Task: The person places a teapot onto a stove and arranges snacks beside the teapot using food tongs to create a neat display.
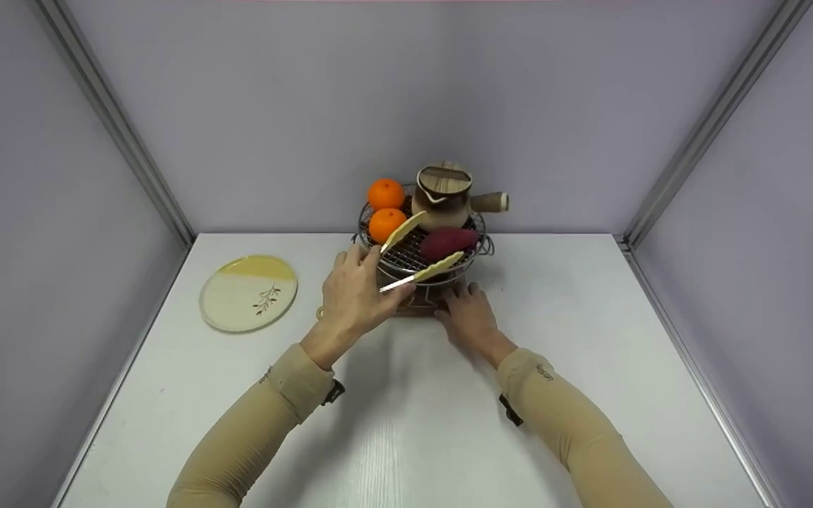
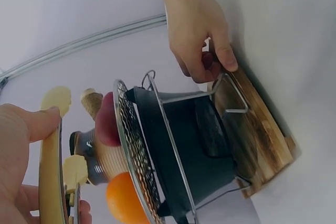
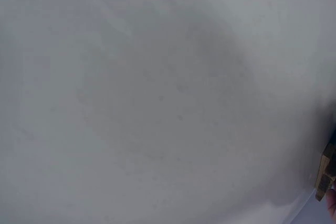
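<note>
My left hand (image 1: 357, 291) holds a pair of tongs (image 1: 439, 267) with yellow tips, their arms spread over the front of a round wire grill rack (image 2: 134, 150). The rack sits on a small black stove (image 2: 176, 137) in a wire frame, which stands on a wooden board (image 2: 266, 142). My right hand (image 1: 471, 319) grips the edge of this board at the near right, thumb on it and fingers curled. On the rack are two oranges (image 1: 386, 226), a dark red sweet potato (image 1: 447, 244) and a side-handled teapot (image 1: 442, 212) with a wooden lid.
A round cream and yellow plate (image 1: 241, 300) with a leaf print lies left of the stove. The white table (image 1: 406, 430) meets grey panels (image 1: 293, 113) at the back and sides. Mostly tabletop fills the right wrist view.
</note>
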Action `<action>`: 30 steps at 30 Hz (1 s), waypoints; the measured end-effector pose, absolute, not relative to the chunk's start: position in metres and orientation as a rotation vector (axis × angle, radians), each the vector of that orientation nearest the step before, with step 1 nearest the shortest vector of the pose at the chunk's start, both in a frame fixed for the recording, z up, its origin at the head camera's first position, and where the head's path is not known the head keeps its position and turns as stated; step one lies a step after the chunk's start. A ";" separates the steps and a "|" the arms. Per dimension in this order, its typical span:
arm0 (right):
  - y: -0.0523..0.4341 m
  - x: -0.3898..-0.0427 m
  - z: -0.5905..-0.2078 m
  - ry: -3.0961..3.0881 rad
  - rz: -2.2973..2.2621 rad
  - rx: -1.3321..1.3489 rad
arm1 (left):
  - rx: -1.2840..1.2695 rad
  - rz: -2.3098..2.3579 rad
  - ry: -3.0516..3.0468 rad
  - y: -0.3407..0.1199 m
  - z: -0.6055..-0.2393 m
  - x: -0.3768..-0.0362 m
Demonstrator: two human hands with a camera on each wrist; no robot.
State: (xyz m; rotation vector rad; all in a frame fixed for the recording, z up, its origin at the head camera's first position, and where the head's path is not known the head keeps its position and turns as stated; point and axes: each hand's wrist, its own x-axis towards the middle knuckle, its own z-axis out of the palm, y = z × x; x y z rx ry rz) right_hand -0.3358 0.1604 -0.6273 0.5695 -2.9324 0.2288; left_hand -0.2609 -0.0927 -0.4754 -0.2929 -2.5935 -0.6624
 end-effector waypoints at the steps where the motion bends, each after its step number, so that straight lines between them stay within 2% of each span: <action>1: 0.161 -0.336 -0.627 -2.927 0.227 0.572 | -0.287 -0.661 -2.587 -0.095 -0.476 -0.261; 30: 0.162 -0.335 -0.627 -2.917 0.270 0.609 | -0.187 -0.774 -2.379 -0.137 -0.503 -0.251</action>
